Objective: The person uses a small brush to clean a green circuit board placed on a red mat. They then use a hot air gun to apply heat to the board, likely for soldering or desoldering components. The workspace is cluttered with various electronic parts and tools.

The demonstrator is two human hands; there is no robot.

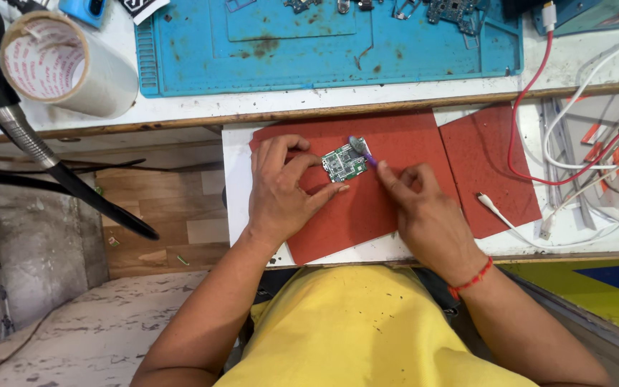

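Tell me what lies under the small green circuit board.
The circuit board rests on a red mat, which lies on a white surface. The left hand covers the mat beside it.

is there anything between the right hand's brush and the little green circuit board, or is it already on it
Nothing visible stands between them. The left hand pinches the green circuit board by its left edge on the red mat, and the purple brush held by the right hand already meets the board's upper right corner.

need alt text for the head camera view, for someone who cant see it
A person's left hand steadies a small green circuit board on a red mat while the right hand works a purple-handled brush against its edge. A blue repair mat, tape roll and cables lie around.
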